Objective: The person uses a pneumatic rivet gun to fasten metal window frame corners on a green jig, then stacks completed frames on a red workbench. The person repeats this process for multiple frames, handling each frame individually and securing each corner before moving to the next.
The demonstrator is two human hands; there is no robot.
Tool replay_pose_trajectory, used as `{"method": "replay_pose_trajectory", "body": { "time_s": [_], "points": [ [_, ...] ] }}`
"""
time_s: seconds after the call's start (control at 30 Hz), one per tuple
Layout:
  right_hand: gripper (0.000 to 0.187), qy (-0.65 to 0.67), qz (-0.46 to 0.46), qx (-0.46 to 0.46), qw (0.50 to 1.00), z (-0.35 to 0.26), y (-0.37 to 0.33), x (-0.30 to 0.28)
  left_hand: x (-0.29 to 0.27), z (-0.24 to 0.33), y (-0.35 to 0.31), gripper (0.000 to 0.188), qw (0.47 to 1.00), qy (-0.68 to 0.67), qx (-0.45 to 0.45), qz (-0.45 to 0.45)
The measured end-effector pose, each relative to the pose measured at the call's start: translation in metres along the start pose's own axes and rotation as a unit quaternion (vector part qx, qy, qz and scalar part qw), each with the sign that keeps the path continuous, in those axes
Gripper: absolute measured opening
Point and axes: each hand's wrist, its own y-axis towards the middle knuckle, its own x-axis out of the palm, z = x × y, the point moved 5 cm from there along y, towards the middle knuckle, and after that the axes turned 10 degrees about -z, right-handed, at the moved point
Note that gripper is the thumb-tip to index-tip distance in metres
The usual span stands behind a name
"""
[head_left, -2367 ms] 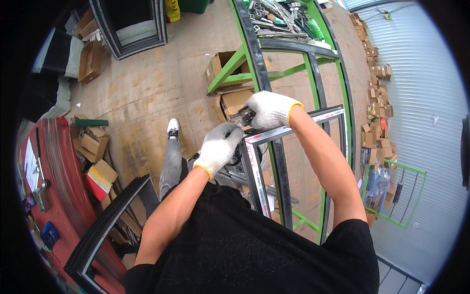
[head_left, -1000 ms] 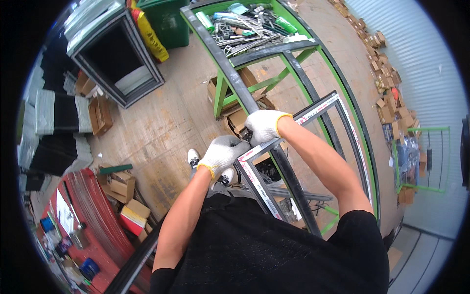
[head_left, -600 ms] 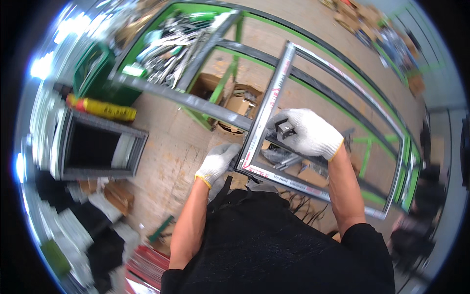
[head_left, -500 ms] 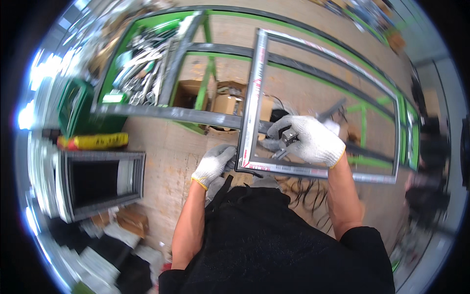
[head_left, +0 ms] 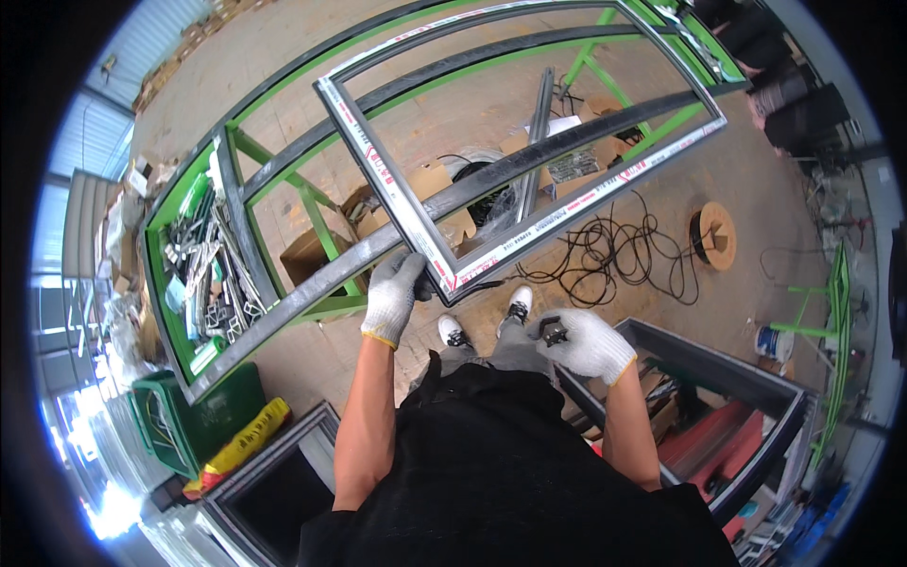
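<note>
The right hand (head_left: 588, 344) is holding a small dark metal piece (head_left: 555, 332) within bent fingers, seemingly keeping it secure. The left hand (head_left: 389, 300) is touching the rectangular frame (head_left: 388, 187) at its near corner, probably steadying it; finger closure is unclear. The frame is lying across the green-and-black worktop (head_left: 326, 273), whose rails are apparently supporting it.

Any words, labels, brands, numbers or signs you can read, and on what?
Frame beside the left hand: red and dark print on white strips; not quoted here, finest too small to read.
Yellow-and-red bag: dark marks, too blurred to read.
Nothing else reads clearly.
</note>
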Motion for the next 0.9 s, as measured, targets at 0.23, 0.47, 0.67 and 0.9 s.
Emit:
{"method": "replay_pose_trajectory", "body": {
  "time_s": [0.23,0.47,0.67,0.9],
  "points": [
    [0.027,0.061,-0.003,0.048,0.997,0.032,-0.016,0.034,0.004,0.000,-0.008,0.031,0.998,-0.036,-0.027,-0.042],
    [0.032,0.101,-0.010,0.003,0.995,0.027,-0.006,0.059,0.027,-0.011,-0.028,0.033,0.990,0.032,-0.032,-0.132],
    [0.027,0.100,-0.035,-0.003,0.994,0.029,0.016,0.071,0.029,-0.014,-0.026,0.025,0.993,0.038,-0.048,-0.102],
    [0.037,0.259,0.036,-0.022,0.965,0.022,0.038,0.082,0.042,-0.017,-0.030,0.023,0.994,0.041,-0.061,-0.087]
  ]
}}
